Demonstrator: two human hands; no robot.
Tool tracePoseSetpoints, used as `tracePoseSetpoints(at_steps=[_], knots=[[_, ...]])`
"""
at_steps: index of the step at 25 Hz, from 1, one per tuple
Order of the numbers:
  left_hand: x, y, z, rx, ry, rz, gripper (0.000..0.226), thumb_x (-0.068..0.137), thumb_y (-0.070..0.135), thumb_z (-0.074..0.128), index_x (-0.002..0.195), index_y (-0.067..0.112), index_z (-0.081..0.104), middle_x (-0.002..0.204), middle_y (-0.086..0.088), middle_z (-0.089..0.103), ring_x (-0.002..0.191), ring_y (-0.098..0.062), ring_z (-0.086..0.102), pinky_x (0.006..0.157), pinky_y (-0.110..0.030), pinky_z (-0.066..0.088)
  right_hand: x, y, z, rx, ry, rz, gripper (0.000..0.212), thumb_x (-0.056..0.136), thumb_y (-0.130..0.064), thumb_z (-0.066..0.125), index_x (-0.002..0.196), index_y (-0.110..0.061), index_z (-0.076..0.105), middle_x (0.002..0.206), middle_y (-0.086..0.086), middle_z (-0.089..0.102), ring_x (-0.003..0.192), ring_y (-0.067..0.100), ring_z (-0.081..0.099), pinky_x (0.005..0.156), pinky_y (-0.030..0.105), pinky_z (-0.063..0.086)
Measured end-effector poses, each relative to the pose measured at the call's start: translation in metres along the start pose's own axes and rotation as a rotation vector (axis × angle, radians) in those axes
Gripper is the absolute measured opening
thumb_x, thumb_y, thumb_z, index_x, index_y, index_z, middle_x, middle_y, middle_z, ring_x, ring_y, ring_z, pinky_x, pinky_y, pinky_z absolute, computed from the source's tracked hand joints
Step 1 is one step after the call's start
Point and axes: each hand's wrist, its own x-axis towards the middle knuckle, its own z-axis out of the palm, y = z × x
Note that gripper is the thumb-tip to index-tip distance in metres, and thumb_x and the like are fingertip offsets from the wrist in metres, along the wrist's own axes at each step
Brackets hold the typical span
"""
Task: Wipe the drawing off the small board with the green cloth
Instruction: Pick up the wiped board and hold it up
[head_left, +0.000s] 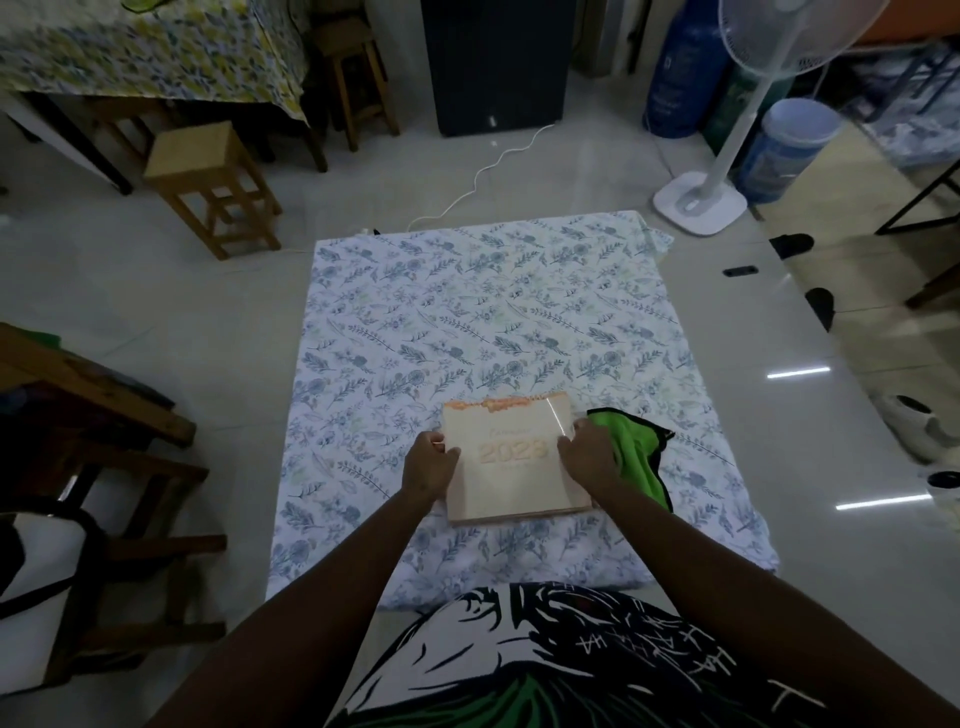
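Observation:
The small board (511, 460) is a pale, cream-coloured slab with "2023" printed on it and an orange strip along its far edge. It lies on a floral sheet (493, 322). My left hand (428, 465) grips its left edge. My right hand (589, 452) holds its right edge. The green cloth (636, 449), edged in black, lies crumpled on the sheet just right of the board, partly under my right hand. No drawing is visible on the face that shows.
The sheet covers a low mattress on a glossy tiled floor. A wooden stool (215, 184) stands far left, a white pedestal fan (701, 200) far right, with a white cable (483, 176) between them. Wooden furniture (98, 415) sits close on my left.

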Motion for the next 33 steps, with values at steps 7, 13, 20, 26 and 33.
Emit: tracePoseSetpoints(at_steps=[7,13,20,26,33], knots=[[0.003,0.006,-0.012,-0.102,0.057,0.058,0.034,0.09,0.028,0.065,0.118,0.009,0.06,0.11,-0.011,0.069,0.099,-0.03,0.067,0.088,-0.045,0.056,0.009,-0.007,-0.019,0.411,0.054,0.09,0.026,0.089,-0.013,0.063,0.108,0.003,0.056,0.092,0.011,0.058,0.083,0.024,0.055,0.065,0.03,0.042],[0.006,0.052,-0.034,-0.207,0.201,0.39,0.044,0.088,0.022,0.07,0.129,0.024,0.054,0.096,0.011,0.062,0.081,0.001,0.06,0.062,-0.013,0.045,0.014,-0.045,-0.047,0.521,0.301,-0.258,0.016,0.09,-0.013,0.06,0.105,-0.011,0.055,0.095,0.001,0.057,0.08,0.015,0.054,0.06,0.022,0.042],[0.026,0.062,-0.047,-0.042,0.262,0.506,0.047,0.089,0.015,0.068,0.131,0.023,0.048,0.105,-0.001,0.073,0.084,-0.008,0.069,0.059,-0.005,0.05,0.024,-0.052,-0.051,0.425,0.217,-0.385,0.036,0.091,-0.01,0.066,0.125,-0.011,0.056,0.112,0.001,0.058,0.093,0.018,0.061,0.071,0.021,0.05],[0.036,0.05,-0.04,0.065,0.271,0.456,0.058,0.09,0.018,0.066,0.142,0.023,0.04,0.106,-0.008,0.074,0.094,-0.02,0.071,0.076,-0.028,0.056,0.025,-0.047,-0.036,0.323,0.271,-0.381,0.027,0.094,-0.013,0.062,0.121,-0.013,0.058,0.105,0.004,0.069,0.086,0.018,0.067,0.072,0.037,0.06],[0.076,0.086,-0.087,0.062,0.35,0.502,0.06,0.089,0.015,0.067,0.142,0.021,0.041,0.104,-0.008,0.075,0.09,-0.021,0.072,0.071,-0.024,0.052,0.065,-0.114,-0.042,0.341,0.247,-0.437,0.029,0.09,-0.009,0.066,0.116,-0.019,0.059,0.095,-0.002,0.068,0.079,0.015,0.067,0.056,0.017,0.049]])
